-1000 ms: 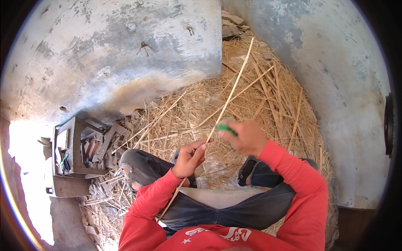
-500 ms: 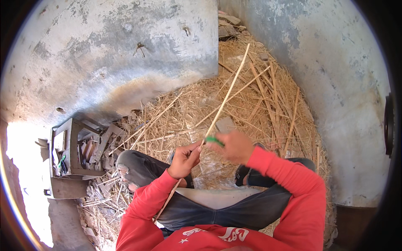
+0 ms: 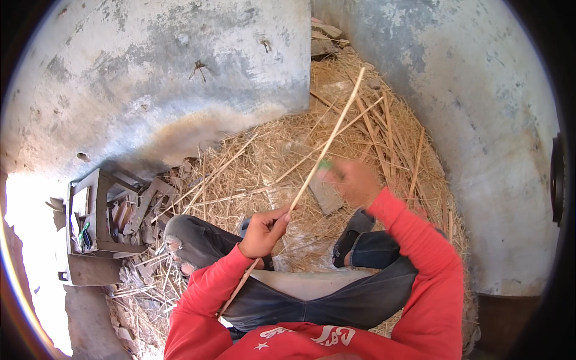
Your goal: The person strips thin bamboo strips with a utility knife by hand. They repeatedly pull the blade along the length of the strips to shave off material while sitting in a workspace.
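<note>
My left hand [image 3: 263,233] is closed round a long, thin, pale wooden stick [image 3: 333,134], pinching it between thumb and fingers. The stick slants up and away to the right, and its lower part passes beneath my left forearm to my lap. Farther up, beside the stick, my right hand [image 3: 360,185] is closed on a small green tool [image 3: 324,164]. Motion blurs that hand and the tool, so its blade or working end cannot be made out. The green part appears to be against or very near the stick.
Straw-like shavings [image 3: 288,147] cover the floor, with loose strips [image 3: 417,162] on the right. A flat grey block [image 3: 326,195] lies ahead of my feet. At left stands a wooden box-like frame [image 3: 99,243] holding scraps. Worn walls [image 3: 156,66] enclose the space.
My right hand has moved up and away along the stick with the green tool, from near my left hand. The left hand keeps its grip, and the stick's far end has shifted slightly right.
</note>
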### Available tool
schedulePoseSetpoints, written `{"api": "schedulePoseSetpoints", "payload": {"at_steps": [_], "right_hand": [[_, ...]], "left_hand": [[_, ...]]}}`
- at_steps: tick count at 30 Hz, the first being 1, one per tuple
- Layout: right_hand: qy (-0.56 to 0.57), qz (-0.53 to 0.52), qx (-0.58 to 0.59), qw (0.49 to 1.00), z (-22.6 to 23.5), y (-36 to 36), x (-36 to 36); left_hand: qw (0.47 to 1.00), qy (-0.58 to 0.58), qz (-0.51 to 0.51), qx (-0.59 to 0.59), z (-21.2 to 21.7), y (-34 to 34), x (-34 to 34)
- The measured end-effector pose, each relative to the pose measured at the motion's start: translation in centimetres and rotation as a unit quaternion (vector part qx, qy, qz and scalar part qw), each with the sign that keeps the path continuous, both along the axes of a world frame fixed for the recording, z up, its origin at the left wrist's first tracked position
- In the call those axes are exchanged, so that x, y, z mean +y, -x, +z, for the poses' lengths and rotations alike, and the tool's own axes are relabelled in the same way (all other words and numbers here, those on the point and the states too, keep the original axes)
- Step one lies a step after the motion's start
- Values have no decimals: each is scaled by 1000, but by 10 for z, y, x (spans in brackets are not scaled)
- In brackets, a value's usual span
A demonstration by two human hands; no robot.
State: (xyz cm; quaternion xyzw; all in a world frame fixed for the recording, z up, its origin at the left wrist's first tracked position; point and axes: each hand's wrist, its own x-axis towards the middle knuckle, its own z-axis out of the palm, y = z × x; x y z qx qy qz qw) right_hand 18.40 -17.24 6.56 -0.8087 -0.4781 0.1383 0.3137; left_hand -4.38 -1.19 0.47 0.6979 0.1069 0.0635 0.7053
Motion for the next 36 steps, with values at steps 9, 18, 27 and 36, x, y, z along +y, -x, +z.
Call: {"api": "schedulePoseSetpoints", "payload": {"at_steps": [9,18,27,36], "right_hand": [[-79,-167,-19,983,-31,-100,-10],[-69,-46,-153,985,26,-31,-6],[-83,45,-73,993,1,28,7],[28,54,7,998,-7,63,5]], "left_hand": [[999,-36,-3,14,-5,11,2],[996,3,85,4,9,-10,0],[995,53,74,-37,0,-12,15],[998,-12,54,0,6,-16,-5]]}}
